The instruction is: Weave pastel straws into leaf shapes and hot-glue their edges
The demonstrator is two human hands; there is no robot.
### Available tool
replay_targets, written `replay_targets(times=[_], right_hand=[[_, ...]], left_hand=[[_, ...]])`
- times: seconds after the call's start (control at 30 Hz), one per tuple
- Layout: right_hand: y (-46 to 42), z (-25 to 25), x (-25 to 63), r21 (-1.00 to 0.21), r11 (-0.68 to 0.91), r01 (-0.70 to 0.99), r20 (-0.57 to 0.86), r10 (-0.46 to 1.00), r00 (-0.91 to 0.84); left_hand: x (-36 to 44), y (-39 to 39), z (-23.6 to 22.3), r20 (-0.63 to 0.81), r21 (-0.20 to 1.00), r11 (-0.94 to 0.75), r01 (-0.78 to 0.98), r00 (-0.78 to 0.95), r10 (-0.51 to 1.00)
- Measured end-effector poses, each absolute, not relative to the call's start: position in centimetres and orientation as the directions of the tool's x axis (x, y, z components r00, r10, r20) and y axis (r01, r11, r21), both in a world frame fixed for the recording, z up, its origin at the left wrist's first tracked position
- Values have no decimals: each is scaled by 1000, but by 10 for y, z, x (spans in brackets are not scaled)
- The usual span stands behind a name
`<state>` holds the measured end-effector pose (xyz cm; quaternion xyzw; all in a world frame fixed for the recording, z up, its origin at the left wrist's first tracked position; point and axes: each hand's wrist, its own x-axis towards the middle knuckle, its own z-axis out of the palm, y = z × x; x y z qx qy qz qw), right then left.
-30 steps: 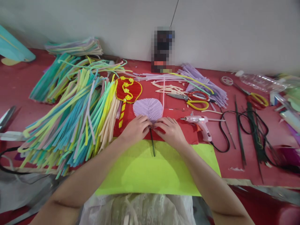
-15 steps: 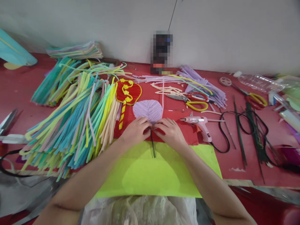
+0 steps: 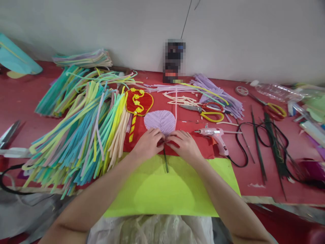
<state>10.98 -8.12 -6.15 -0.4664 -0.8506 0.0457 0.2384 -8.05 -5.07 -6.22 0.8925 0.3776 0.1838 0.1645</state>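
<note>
My left hand (image 3: 147, 144) and my right hand (image 3: 185, 144) meet at the lower edge of a lilac fan-shaped piece (image 3: 159, 120) made of fuzzy stems. Both hands pinch that edge where a thin dark stick (image 3: 165, 161) comes out toward me. The stick lies over a lime green sheet (image 3: 162, 189). The lilac piece rests on a red sheet (image 3: 203, 149). A red and yellow fan ornament (image 3: 138, 101) lies just left of it.
A big pile of coloured fuzzy stems (image 3: 81, 128) fills the left of the red table (image 3: 17, 98). A pink glue gun (image 3: 215, 135) with black cable, yellow-handled scissors (image 3: 208, 113), lilac stems (image 3: 218, 91), dark wires (image 3: 274, 145) and a plastic bottle (image 3: 276, 90) lie right.
Both hands stay pinched at the base of the lilac piece. The view has tilted slightly, so everything sits a little lower in the picture.
</note>
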Motion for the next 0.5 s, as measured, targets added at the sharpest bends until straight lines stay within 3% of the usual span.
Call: replay_targets(times=[0.13, 0.27, 0.4, 0.5], right_hand=[[-92, -51, 123, -276, 509, 816, 444, 820, -362], [-114, -48, 161, -367, 224, 903, 532, 847, 6], [-136, -61, 209, -359, -248, 900, 418, 819, 392], [-145, -72, 234, -338, -355, 872, 277, 848, 453]], left_hand=[[-79, -51, -62, 215, 433, -653, 621, 633, 744], [-79, -52, -61, 202, 440, -641, 629, 626, 753], [-80, -52, -62, 223, 459, -651, 605, 631, 743], [-80, -52, -62, 232, 469, -653, 595, 630, 741]])
